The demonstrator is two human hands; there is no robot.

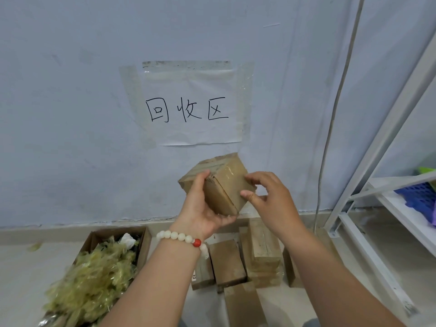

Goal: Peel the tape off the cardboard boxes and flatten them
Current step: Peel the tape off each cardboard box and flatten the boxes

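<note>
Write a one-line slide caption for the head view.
The left hand holds a taped cardboard box before the wall sign while the right hand pinches its corner.

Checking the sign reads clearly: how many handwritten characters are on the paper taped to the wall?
3, in a row on the paper sign: 回 left, 收 middle, 区 right. None hidden.

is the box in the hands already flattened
No, the cardboard box gripped by the left hand and right hand is a full, closed block with tape on it.

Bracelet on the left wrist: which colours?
The bead bracelet is cream-white with one red bead; head view.
</note>
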